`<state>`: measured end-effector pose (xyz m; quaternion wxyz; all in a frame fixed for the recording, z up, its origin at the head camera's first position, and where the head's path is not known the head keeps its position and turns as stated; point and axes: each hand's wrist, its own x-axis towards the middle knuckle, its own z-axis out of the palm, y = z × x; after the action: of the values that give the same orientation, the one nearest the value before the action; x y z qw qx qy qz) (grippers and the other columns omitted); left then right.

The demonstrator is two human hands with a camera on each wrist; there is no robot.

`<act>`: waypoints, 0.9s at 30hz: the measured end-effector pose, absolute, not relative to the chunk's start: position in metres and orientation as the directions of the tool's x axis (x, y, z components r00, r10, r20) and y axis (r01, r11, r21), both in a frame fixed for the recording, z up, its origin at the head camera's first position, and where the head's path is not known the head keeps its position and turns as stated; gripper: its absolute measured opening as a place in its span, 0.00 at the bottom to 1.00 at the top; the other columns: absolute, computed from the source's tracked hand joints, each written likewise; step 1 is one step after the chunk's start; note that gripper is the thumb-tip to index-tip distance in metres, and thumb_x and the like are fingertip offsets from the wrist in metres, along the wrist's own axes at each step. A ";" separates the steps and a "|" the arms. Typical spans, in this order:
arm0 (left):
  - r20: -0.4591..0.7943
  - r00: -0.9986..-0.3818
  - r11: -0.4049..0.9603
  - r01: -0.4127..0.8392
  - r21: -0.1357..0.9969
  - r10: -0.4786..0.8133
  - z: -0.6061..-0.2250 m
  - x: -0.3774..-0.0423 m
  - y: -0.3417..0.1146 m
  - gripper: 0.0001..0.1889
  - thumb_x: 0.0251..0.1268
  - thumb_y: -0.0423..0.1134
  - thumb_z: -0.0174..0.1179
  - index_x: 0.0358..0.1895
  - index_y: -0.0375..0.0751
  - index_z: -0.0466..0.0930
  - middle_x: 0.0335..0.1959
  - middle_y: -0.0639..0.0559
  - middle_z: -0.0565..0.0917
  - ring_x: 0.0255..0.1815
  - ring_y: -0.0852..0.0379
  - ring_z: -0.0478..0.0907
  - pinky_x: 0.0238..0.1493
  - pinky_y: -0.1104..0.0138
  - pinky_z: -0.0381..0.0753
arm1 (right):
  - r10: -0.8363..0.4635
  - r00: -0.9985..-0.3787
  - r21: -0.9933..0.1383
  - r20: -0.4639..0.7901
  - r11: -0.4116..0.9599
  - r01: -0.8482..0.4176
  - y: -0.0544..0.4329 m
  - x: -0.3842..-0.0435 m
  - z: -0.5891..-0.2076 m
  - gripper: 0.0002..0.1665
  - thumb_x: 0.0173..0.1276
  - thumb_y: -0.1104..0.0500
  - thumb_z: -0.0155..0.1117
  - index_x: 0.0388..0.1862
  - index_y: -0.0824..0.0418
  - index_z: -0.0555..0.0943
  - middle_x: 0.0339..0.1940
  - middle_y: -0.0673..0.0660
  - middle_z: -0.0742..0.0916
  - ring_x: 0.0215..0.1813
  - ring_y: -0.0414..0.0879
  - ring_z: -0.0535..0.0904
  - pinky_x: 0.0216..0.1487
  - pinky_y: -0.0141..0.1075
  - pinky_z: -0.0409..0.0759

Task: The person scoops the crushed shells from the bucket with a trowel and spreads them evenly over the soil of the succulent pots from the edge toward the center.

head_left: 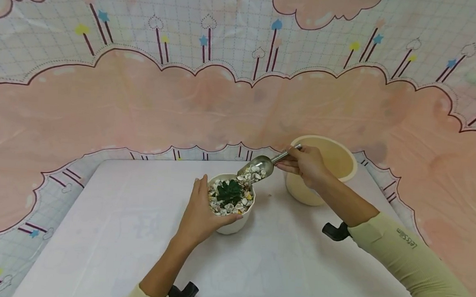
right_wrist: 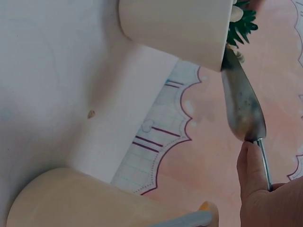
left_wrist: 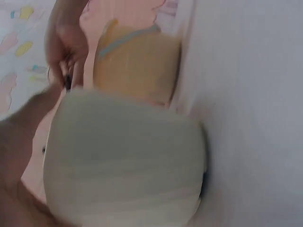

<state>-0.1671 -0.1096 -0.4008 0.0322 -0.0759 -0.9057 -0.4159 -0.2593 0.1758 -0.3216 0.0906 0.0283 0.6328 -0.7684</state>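
My left hand (head_left: 203, 213) grips a white flowerpot (head_left: 233, 227), fingers on its left side and thumb across the near rim. A dark green succulent (head_left: 229, 192) stands in the pot among pale pebbles (head_left: 230, 209). With my right hand (head_left: 308, 165) I hold a metal scoop (head_left: 261, 162) by its handle. White pebbles lie in the scoop, and its lip is tilted down over the pot's far right rim. In the right wrist view the scoop's underside (right_wrist: 245, 106) shows against the pot's edge. The left wrist view shows mostly the pot's outer wall (left_wrist: 125, 156).
A cream bucket (head_left: 306, 191) stands to the right, behind the right hand and forearm; its handle (left_wrist: 128, 41) shows in the left wrist view. One small pebble (right_wrist: 91, 114) lies on the white table (head_left: 134, 233) between pot and bucket. A patterned cloth (head_left: 183, 109) lies beyond the table's far edge.
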 end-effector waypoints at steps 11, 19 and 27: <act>0.172 -0.984 0.690 0.156 0.707 0.047 -0.402 -0.166 -0.103 0.72 0.43 0.61 0.85 0.82 0.25 0.49 0.81 0.26 0.55 0.81 0.29 0.55 0.73 0.39 0.66 | -0.105 -0.981 -0.968 -0.161 -0.176 0.177 0.175 -0.258 -0.321 0.11 0.87 0.63 0.48 0.47 0.72 0.74 0.32 0.61 0.90 0.36 0.48 0.92 0.49 0.38 0.86; 0.125 -0.981 0.678 0.192 0.710 0.147 -0.400 -0.174 -0.112 0.71 0.44 0.61 0.84 0.83 0.26 0.49 0.83 0.28 0.53 0.82 0.30 0.53 0.72 0.38 0.66 | -0.101 -0.984 -0.969 -0.147 -0.186 0.164 0.177 -0.258 -0.322 0.11 0.87 0.64 0.48 0.46 0.72 0.74 0.32 0.61 0.90 0.36 0.48 0.92 0.49 0.38 0.87; 0.083 -0.971 0.664 0.215 0.716 0.225 -0.394 -0.176 -0.118 0.70 0.47 0.59 0.82 0.84 0.28 0.45 0.84 0.29 0.50 0.84 0.33 0.48 0.73 0.37 0.64 | -0.097 -0.986 -0.971 -0.137 -0.184 0.153 0.178 -0.258 -0.321 0.13 0.87 0.63 0.48 0.51 0.76 0.73 0.34 0.62 0.90 0.36 0.48 0.92 0.49 0.38 0.86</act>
<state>-0.1764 -0.1178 -0.3942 -0.0062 -0.1208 -0.9121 -0.3918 -0.2577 0.1780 -0.3211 0.0813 0.0219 0.6337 -0.7690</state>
